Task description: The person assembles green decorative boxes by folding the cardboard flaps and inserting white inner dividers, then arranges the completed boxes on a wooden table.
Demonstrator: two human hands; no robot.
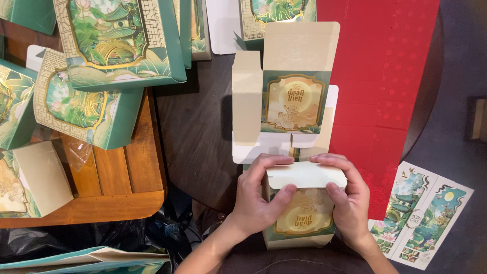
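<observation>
On a dark table (203, 127), below a flat carton (284, 91), a light, crushable box (300, 213) is clamped at its sides by left hand (258, 200) and right hand (350, 203), thumbs pressed on its flap (304, 175).

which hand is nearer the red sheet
Right. The right hand, on the small box, lies just beside the red sheet; the left hand is on the box's far side.

Dark round table (203, 132) w/ red cloth (385, 76) over its right side, wooden bench (122, 177) at left, dark grey floor (456, 152) right. Warm light from above.
</observation>
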